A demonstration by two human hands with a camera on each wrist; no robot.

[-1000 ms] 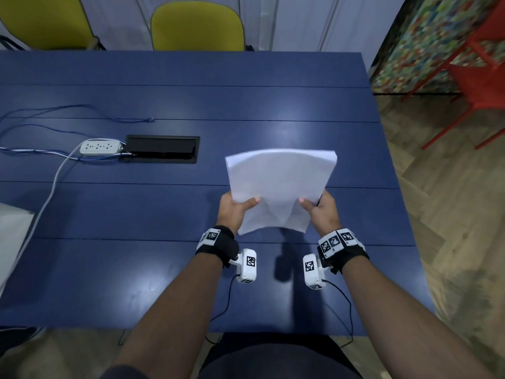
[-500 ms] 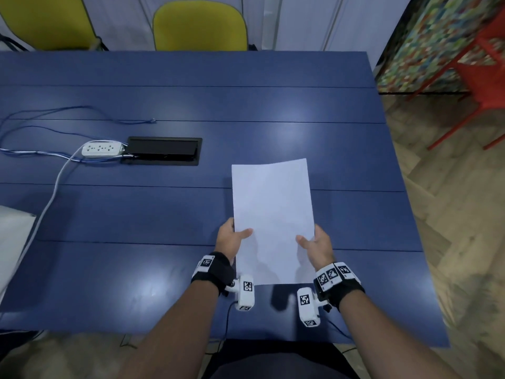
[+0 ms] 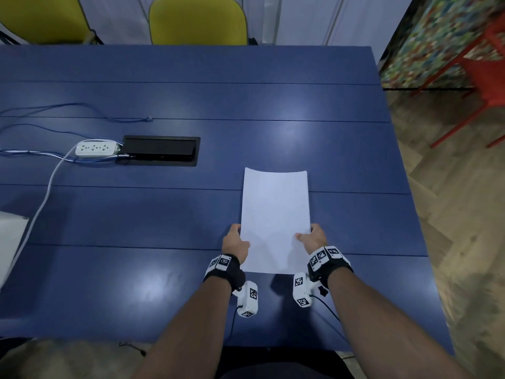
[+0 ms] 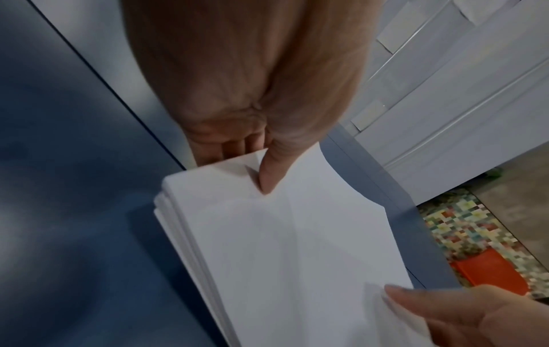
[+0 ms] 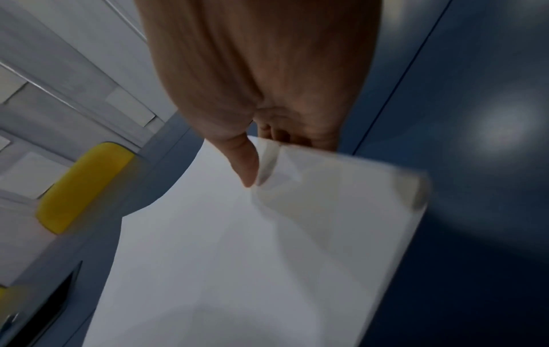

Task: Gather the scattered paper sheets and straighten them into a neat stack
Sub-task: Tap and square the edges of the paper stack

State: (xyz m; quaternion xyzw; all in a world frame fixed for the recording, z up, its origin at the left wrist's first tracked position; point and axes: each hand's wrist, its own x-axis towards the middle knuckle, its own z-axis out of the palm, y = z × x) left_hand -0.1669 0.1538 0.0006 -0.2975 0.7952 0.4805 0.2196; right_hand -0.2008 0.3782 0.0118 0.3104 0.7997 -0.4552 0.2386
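Note:
A white stack of paper sheets (image 3: 275, 214) is held lengthways over the blue table (image 3: 191, 99), with its far end bowed slightly. My left hand (image 3: 235, 243) pinches the stack's left edge near the close end, thumb on top and fingers underneath. My right hand (image 3: 314, 238) pinches the right edge the same way. In the left wrist view the paper stack (image 4: 297, 246) shows several layered edges under my left thumb (image 4: 272, 171). In the right wrist view my right thumb (image 5: 243, 162) lies on the paper stack (image 5: 237, 258), whose near corner is blurred.
A black cable hatch (image 3: 159, 150) is set into the table at the left, with a white power strip (image 3: 97, 148) and cables beside it. Another white object (image 3: 11, 236) sits at the left edge. Yellow chairs (image 3: 198, 20) stand behind; a red chair (image 3: 481, 77) stands right.
The stack was upright and bent a second ago. It has come down lengthways toward the table, and both hands have drawn back toward me along its side edges.

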